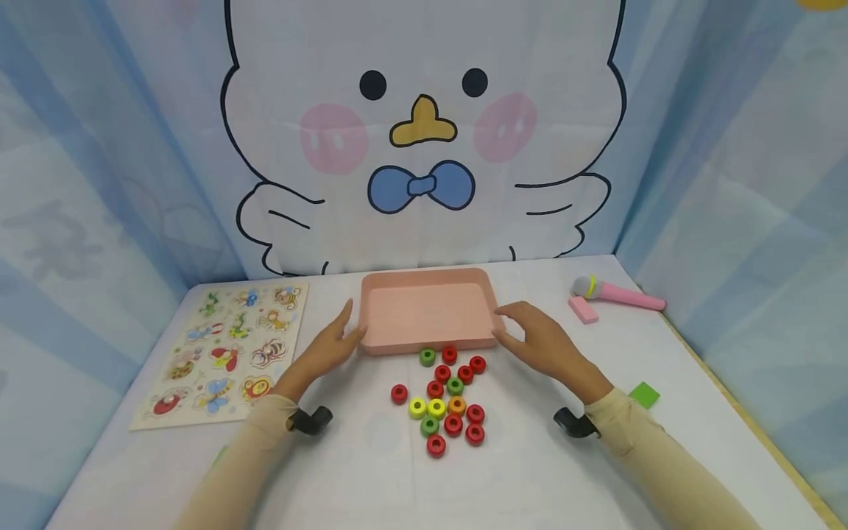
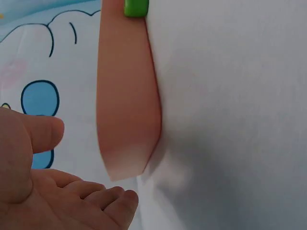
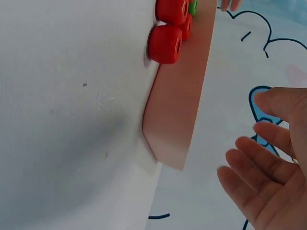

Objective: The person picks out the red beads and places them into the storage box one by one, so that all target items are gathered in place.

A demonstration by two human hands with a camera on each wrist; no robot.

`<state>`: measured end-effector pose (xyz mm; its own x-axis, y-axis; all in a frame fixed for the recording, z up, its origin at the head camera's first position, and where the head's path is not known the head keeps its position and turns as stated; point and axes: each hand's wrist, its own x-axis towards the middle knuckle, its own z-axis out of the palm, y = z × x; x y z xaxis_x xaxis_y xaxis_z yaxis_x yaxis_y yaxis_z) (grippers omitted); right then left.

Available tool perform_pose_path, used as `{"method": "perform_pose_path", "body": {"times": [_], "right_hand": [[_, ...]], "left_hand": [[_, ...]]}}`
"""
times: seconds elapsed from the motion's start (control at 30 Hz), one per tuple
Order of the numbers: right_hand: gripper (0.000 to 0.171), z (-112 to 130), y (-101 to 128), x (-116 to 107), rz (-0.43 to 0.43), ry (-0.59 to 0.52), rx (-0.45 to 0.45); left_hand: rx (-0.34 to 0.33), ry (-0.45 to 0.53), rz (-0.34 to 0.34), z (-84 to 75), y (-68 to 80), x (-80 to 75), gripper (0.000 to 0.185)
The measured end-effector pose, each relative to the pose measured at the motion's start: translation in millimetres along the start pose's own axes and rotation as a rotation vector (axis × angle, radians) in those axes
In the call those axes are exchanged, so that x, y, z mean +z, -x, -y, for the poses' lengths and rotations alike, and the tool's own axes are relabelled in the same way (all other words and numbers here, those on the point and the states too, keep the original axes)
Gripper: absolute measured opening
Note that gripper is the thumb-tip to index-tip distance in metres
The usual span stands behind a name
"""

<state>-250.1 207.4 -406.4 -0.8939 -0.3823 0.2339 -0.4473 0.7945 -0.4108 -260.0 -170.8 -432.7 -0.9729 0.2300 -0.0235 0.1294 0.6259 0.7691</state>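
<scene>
Head view, tray: the pink tray (image 1: 428, 309) sat at the middle back of the white table (image 1: 371, 471), empty as far as this view showed.
Head view, left hand: your left hand (image 1: 329, 347) lay at the tray's left front corner, fingers straight and relaxed, grasping nothing; whether it touched the rim I could not tell.
Head view, right hand: your right hand (image 1: 539, 340) lay at the tray's right front corner, fingers loosely spread, likewise grasping nothing.
Head view, rings: the wooden rings (image 1: 445, 397), red, green, yellow and one orange, lay loose on the table just in front of the tray, between your hands.
Head view, surroundings: an insect puzzle board (image 1: 221, 352) lay to the left; a pink toy microphone (image 1: 617, 293), a pink block (image 1: 583, 310) and a green block (image 1: 644, 395) lay to the right.
Left wrist view: your left hand (image 2: 57, 196) was released, palm open, just beside the tray (image 2: 127, 105) corner but apart from it.
Right wrist view: your right hand (image 3: 268, 177) was released too, fingers extended near the tray (image 3: 180, 110); red rings (image 3: 165, 43) lay against its front wall.
Progress, my judgement: no ring was in the tray yet, so all the rings seemingly remained to be handled.
</scene>
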Motion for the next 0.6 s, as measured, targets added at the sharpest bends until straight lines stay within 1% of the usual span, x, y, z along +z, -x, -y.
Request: {"method": "perform_pose_path", "body": {"times": [0.07,0.17,0.23,0.3,0.37,0.47,0.6], "right_hand": [[0.039,2,3,3,0.025,-0.071,-0.032],[0.032,3,6,8,0.103,-0.164,-0.066],[0.031,2,6,13,0.156,-0.204,-0.069],[0.031,1,7,18,0.201,-0.231,-0.053],[0.033,0,7,23,0.227,-0.246,-0.043],[0.035,-1,8,30,0.239,-0.249,-0.04],[0.034,-1,7,39,0.233,-0.21,-0.067]], "left_hand": [[-0.03,0.109,0.004,7.1,-1.4,6.7,0.067],[-0.046,0.25,-0.006,13.8,-3.3,14.8,0.063],[-0.051,0.325,-0.021,16.6,-4.0,18.5,0.062],[-0.061,0.395,-0.035,18.4,-4.9,21.4,0.061],[-0.069,0.472,-0.049,19.0,-5.6,23.8,0.06],[-0.084,0.595,-0.063,19.3,-6.2,26.9,0.058],[-0.11,0.712,-0.081,20.3,-5.6,29.6,0.057]]}}
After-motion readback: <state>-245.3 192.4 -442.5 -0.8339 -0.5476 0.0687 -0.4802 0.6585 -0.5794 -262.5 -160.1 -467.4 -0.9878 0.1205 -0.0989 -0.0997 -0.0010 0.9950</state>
